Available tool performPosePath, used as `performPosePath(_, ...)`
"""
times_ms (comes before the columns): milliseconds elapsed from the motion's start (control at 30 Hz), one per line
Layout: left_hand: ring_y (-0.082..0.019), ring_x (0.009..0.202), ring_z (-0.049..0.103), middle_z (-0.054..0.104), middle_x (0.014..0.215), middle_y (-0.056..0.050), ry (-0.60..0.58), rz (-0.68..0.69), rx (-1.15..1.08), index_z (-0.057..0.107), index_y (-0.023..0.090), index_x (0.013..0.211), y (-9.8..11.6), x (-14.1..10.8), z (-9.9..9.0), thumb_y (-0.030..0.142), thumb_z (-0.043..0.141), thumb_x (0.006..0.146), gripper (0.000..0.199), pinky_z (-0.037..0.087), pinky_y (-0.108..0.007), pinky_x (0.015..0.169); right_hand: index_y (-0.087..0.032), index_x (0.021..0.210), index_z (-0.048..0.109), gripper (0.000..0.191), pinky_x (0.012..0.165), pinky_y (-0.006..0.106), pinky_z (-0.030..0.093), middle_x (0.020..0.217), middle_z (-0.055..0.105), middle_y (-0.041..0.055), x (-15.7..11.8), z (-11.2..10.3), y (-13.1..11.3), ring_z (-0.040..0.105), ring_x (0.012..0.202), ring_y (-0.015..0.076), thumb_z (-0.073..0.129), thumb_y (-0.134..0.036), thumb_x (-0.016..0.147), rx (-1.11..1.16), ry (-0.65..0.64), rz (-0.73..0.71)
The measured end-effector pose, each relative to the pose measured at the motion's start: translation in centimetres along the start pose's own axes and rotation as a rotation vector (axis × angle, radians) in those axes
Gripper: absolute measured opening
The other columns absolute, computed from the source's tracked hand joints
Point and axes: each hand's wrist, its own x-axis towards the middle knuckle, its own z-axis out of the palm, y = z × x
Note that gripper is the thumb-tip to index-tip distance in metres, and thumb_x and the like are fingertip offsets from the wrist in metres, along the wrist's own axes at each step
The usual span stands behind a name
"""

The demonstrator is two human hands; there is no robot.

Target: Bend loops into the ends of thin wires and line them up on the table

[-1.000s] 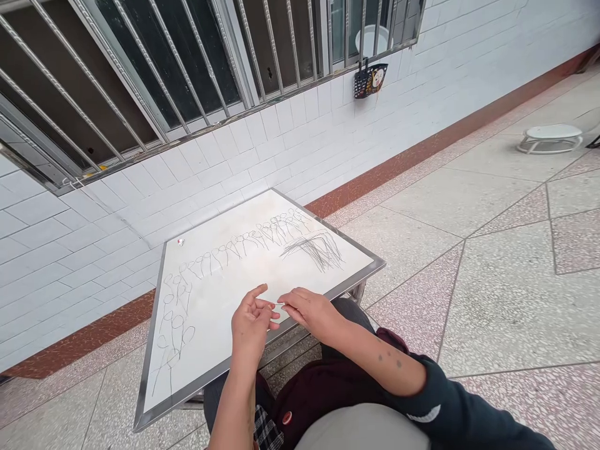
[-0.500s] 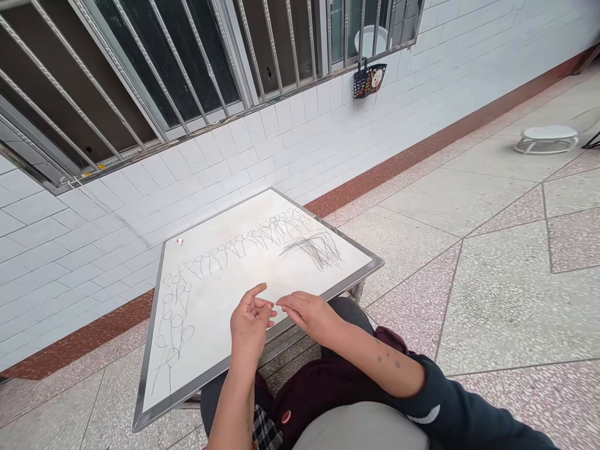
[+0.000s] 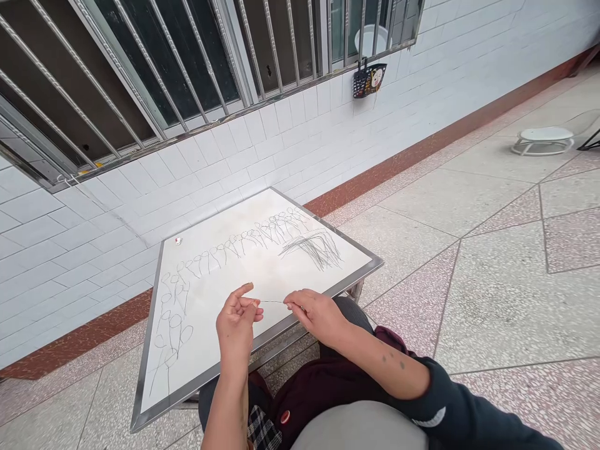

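Note:
A thin dark wire (image 3: 272, 302) runs nearly level between my hands, above the near edge of a white-topped table (image 3: 206, 350). My left hand (image 3: 237, 328) pinches one end between thumb and fingertip, its index finger raised. The other end sits in the closed fingertips of my right hand (image 3: 314, 312). Beyond them, a curving row of looped wires (image 3: 222, 255) lies along the far and left sides of the tabletop. A loose pile of straight dark wires (image 3: 321, 247) rests at the right of the table.
A small red-and-white object (image 3: 178, 240) lies near the table's far left corner. Behind the table is a white tiled wall (image 3: 281, 150) with barred windows, where a black basket (image 3: 368, 81) hangs. A white stool (image 3: 544, 139) stands on the floor at far right.
My hands have moved apart, the left one going left and the right one slightly right. The wire between them now shows, stretched across the gap.

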Motion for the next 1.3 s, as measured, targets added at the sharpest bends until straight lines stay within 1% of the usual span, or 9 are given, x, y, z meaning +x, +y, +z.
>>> performPosePath(233,-0.014,0.064,0.062,0.063,0.070,0.000,0.071,0.020,0.052,0.062,0.016,0.113,-0.1,0.5,-1.4,0.029,0.066,0.069,0.046,0.054,-0.029,0.063,-0.020,0.096,0.063,0.020,0.074,0.028,0.047,0.083,0.066,0.0027,-1.8,-1.1,2.5,0.060,0.079,0.0166,0.043,-0.020,0.094,-0.127,-0.038,0.113)
performPosePath(433,-0.015,0.064,0.063,0.062,0.069,0.001,0.080,0.027,0.109,0.062,0.016,0.113,0.0,0.4,-1.2,0.027,0.062,0.070,0.045,0.054,-0.030,0.064,-0.019,0.108,0.060,0.020,0.079,0.033,0.048,0.094,0.067,0.0061,-0.5,-3.3,1.8,0.055,0.091,0.0203,0.046,-0.022,0.094,-0.095,0.066,0.002)
performPosePath(600,-0.014,0.064,0.062,0.063,0.071,0.001,-0.005,-0.006,0.079,0.061,0.017,0.114,0.4,-0.2,-0.6,0.028,0.064,0.069,0.046,0.053,-0.029,0.064,-0.020,0.103,0.063,0.017,0.074,0.031,0.048,0.091,0.067,0.0061,1.0,-1.7,-0.3,0.054,0.085,0.0193,0.057,-0.028,0.090,-0.050,0.049,-0.197)
performPosePath(767,-0.015,0.064,0.063,0.062,0.069,0.002,-0.005,-0.028,0.066,0.060,0.017,0.115,0.1,-0.2,-0.6,0.033,0.066,0.068,0.050,0.051,-0.029,0.062,-0.019,0.094,0.064,0.012,0.069,0.027,0.047,0.081,0.065,0.0043,0.3,0.3,-0.2,0.055,0.079,0.0172,0.053,-0.018,0.091,-0.045,0.025,-0.189)
performPosePath(867,-0.018,0.076,0.064,0.066,0.084,-0.003,-0.035,-0.012,0.136,0.049,0.022,0.129,-0.4,0.1,-0.7,0.036,0.066,0.071,0.061,0.052,-0.032,0.067,-0.019,0.092,0.064,0.012,0.068,0.025,0.046,0.081,0.063,0.0033,0.0,0.7,0.5,0.058,0.078,0.0152,0.053,-0.014,0.089,-0.014,0.003,-0.103)
performPosePath(967,-0.021,0.099,0.061,0.060,0.117,-0.009,-0.019,0.058,0.264,0.039,0.027,0.137,-1.0,0.3,-0.9,0.038,0.064,0.076,0.067,0.049,-0.036,0.080,-0.020,0.091,0.064,0.012,0.068,0.022,0.045,0.083,0.063,0.0016,0.9,0.9,2.4,0.058,0.075,0.0124,0.054,-0.013,0.087,-0.079,-0.038,0.126)
performPosePath(1033,-0.022,0.109,0.057,0.054,0.128,-0.011,0.030,0.087,0.285,0.041,0.027,0.136,-1.9,0.1,-1.1,0.040,0.062,0.078,0.064,0.047,-0.037,0.087,-0.020,0.093,0.064,0.013,0.070,0.021,0.044,0.085,0.064,0.0012,2.1,1.0,4.6,0.059,0.077,0.0118,0.053,-0.014,0.088,-0.162,-0.063,0.293)
performPosePath(1200,-0.025,0.103,0.059,0.062,0.117,-0.011,0.052,-0.023,0.256,0.058,0.022,0.120,-6.4,-1.1,-3.1,0.048,0.061,0.075,0.052,0.047,-0.039,0.085,-0.015,0.090,0.065,0.016,0.072,0.027,0.046,0.089,0.066,0.0052,4.9,0.9,10.8,0.061,0.082,0.0152,0.049,-0.015,0.090,-0.289,-0.079,0.523)
performPosePath(1300,-0.028,0.104,0.059,0.065,0.112,-0.012,0.065,-0.104,0.230,0.060,0.019,0.116,-9.7,-1.8,-5.0,0.050,0.063,0.072,0.054,0.047,-0.042,0.087,-0.014,0.101,0.062,0.018,0.076,0.033,0.051,0.099,0.064,0.0057,5.6,1.4,13.2,0.062,0.086,0.0161,0.052,-0.027,0.093,-0.341,-0.136,0.622)
